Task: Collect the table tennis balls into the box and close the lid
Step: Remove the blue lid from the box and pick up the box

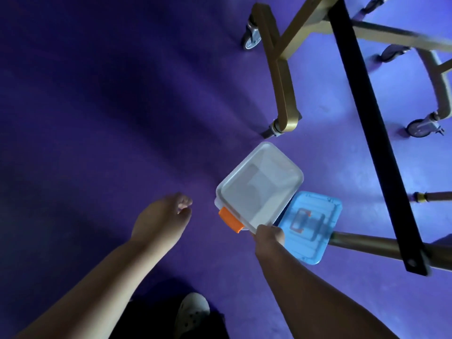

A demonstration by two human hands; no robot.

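As the right hand [269,235] pinches one clear box [241,183] beside one blue lid [314,249], the left hand [160,216] hangs slack.

Clear box [259,184] with orange latch [231,220], translucent blue lid [315,241], purple floor [97,118], gold frame [281,77], white shoe [193,311].

one box [259,182], one lid [315,241], two hands [159,217] [269,237]

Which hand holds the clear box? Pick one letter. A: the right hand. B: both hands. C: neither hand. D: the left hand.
A: the right hand grips the near rim of the clear box, while the left hand is apart from it.
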